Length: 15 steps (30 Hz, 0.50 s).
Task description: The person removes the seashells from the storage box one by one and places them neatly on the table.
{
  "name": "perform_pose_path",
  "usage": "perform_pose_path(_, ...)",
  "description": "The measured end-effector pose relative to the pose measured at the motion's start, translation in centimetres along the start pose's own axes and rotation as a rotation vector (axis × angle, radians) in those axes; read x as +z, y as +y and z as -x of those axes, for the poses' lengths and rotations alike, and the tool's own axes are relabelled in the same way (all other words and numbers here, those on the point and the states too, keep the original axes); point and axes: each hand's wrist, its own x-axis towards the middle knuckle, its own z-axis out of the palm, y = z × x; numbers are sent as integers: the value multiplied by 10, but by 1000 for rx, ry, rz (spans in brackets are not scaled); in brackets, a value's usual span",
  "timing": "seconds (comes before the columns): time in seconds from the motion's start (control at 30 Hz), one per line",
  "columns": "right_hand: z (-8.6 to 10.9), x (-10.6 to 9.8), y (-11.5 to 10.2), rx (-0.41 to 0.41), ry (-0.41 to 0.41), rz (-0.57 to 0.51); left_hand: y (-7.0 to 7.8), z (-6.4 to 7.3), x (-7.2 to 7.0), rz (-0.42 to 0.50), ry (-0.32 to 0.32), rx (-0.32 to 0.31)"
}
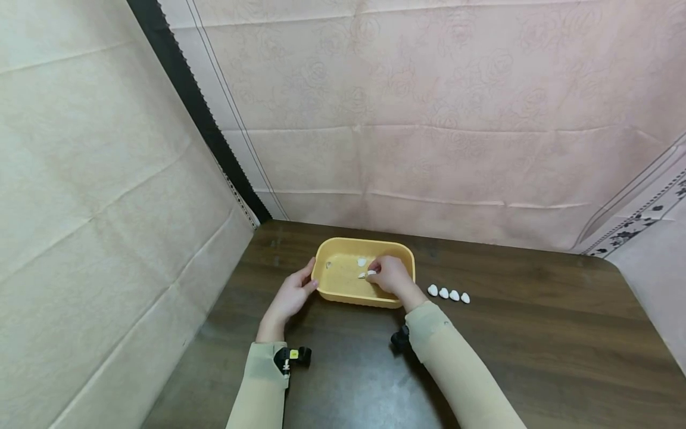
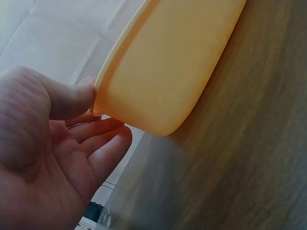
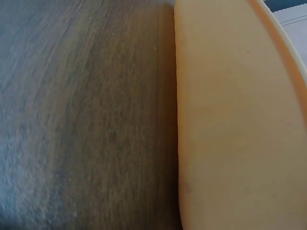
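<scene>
A yellow rectangular tray (image 1: 343,297) stands on the dark wooden table. At its left end my left hand (image 1: 293,293) holds the rim, the thumb on top and the fingers below, as the left wrist view shows close up. My right hand (image 1: 393,276) reaches inside the tray and pinches a small white rounded piece (image 1: 371,272) at the fingertips. Beside it on the tray floor lie another white piece (image 1: 361,262) and a thin one (image 1: 361,275). In the right wrist view the tray wall (image 3: 235,115) hides the right hand.
Several white teardrop-shaped pieces (image 1: 443,293) lie in a row on the table (image 1: 536,333), right of the tray. A pale cloth wall (image 1: 429,149) rises behind the table, another cloth (image 1: 123,208) at the left. A small pale spot (image 1: 329,264) shows inside the tray's left end.
</scene>
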Motion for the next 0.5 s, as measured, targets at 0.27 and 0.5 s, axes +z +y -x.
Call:
perform_pose_path(0.27,1,-1,-2,-1,16,-28,1,0,0,0,6,-2)
perform_pose_path(0.5,2,0,-3,9,45,-76,2,1,0,-4,11,-6)
